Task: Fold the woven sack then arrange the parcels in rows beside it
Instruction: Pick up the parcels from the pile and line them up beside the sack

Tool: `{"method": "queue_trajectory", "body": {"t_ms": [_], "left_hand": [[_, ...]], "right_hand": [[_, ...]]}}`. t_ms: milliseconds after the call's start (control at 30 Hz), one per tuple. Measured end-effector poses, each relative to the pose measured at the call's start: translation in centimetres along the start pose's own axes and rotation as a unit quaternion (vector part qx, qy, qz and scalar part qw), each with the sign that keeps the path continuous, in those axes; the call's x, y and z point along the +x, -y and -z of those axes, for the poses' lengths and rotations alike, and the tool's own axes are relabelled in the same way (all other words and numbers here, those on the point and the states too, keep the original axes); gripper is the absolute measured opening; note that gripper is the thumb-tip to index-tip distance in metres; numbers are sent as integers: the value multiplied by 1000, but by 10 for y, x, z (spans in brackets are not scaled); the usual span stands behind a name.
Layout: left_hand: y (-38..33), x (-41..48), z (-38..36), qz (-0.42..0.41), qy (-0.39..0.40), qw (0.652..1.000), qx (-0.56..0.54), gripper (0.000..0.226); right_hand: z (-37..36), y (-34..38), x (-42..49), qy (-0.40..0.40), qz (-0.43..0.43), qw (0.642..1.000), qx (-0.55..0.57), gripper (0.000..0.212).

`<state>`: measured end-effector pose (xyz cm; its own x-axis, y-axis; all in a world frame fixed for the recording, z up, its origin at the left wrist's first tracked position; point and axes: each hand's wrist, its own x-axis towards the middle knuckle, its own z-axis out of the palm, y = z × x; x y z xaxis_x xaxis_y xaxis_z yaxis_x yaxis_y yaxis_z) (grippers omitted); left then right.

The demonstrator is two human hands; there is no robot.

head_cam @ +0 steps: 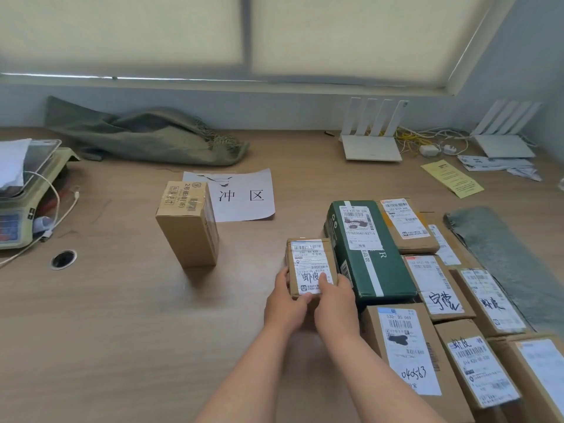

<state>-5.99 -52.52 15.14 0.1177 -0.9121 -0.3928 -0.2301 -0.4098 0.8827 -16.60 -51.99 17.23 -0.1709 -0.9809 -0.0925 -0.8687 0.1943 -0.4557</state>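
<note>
Both your hands close around one small brown parcel (311, 267): your left hand (285, 303) grips its near left edge, your right hand (334, 303) its near right corner, thumb on the white label. That label carries barcodes, a partly legible "530-D5" and handwritten black characters.

Touching the right side of your grip lies the green box (367, 248), whose label reads "516-K20-00 028" and "YT7603040183713", with a white stripe and a letter "R" on its top. Just beyond your right wrist sits a brown parcel (403, 349) marked "530-D5 069" and handwritten "040563". More labelled parcels lie in rows further right, up against the folded woven sack (500, 257).

Well left of and beyond your grip an upright carton (187, 224) stands alone, its top print too blurred to read surely. Behind it lies a paper sheet (244, 195) reading "冲 区". A second, crumpled green sack (146, 135) lies by the far wall.
</note>
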Motion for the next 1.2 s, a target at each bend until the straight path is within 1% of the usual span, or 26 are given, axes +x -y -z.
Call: {"method": "queue_trajectory", "body": {"t_ms": [67,100,167,333,400,433,500,533,600,667,733,767,800,833,867,933,967,1000,1033,1067,1100,1167,1200], "left_hand": [[-3,1,-4,0,3,1000,3,74],[-3,3,-7,-5,4,1000,9,75],[-4,4,-11,-10,10,1000,27,76],[-7,1,-16,6,22,999,23,75],[-11,-3,-13,1,24,1000,21,73],[-12,-4,-9,-7,9,1000,22,72],[-17,-5,4,-28,-60,998,9,73],[-22,-8,15,-46,-104,993,-12,67],[-29,-11,43,-96,-215,970,-57,51],[-42,-17,80,-131,-323,932,-93,41],[-53,-17,121,-146,-396,900,-110,40],[-56,-14,141,-139,-420,890,-114,43],[-59,-10,161,-125,-427,888,-115,49],[-62,-6,180,-108,-417,895,-116,55],[-65,-1,197,-88,-386,910,-119,61],[-73,4,223,-60,-291,946,-128,68],[-78,3,231,-48,-237,960,-144,66],[-82,1,235,-43,-187,968,-161,60],[-84,-1,237,-50,-153,973,-168,45],[-84,-3,238,-56,-132,976,-167,26],[-85,-7,238,-63,-116,978,-164,19],[-77,-13,237,-62,-98,981,-156,27],[-74,-18,236,-61,-98,981,-156,30]], "right_hand": [[6,5,-1,-17,9,1000,-14,36],[9,8,-2,-5,3,1000,-5,35],[13,12,-5,12,17,998,-54,35],[10,3,-3,6,24,999,-44,41],[10,4,-3,-28,48,996,-69,40],[11,7,-2,-50,55,996,-55,39],[13,16,0,-70,87,994,-6,37],[15,24,1,-63,103,993,17,36],[20,48,4,-6,120,990,77,40],[27,78,6,52,117,980,150,42],[32,111,8,100,103,969,203,44],[33,128,9,125,93,962,224,46],[34,146,9,149,84,954,247,48],[36,164,9,169,74,945,271,50],[38,180,9,186,62,934,299,53],[42,209,7,213,43,906,363,51],[42,219,7,223,38,894,388,48],[42,228,7,230,36,884,406,46],[39,235,7,233,39,878,416,43],[37,240,6,235,42,873,426,38],[35,244,4,236,43,869,434,39],[31,245,-2,226,21,860,457,39],[29,243,-5,221,0,857,466,34]]}}
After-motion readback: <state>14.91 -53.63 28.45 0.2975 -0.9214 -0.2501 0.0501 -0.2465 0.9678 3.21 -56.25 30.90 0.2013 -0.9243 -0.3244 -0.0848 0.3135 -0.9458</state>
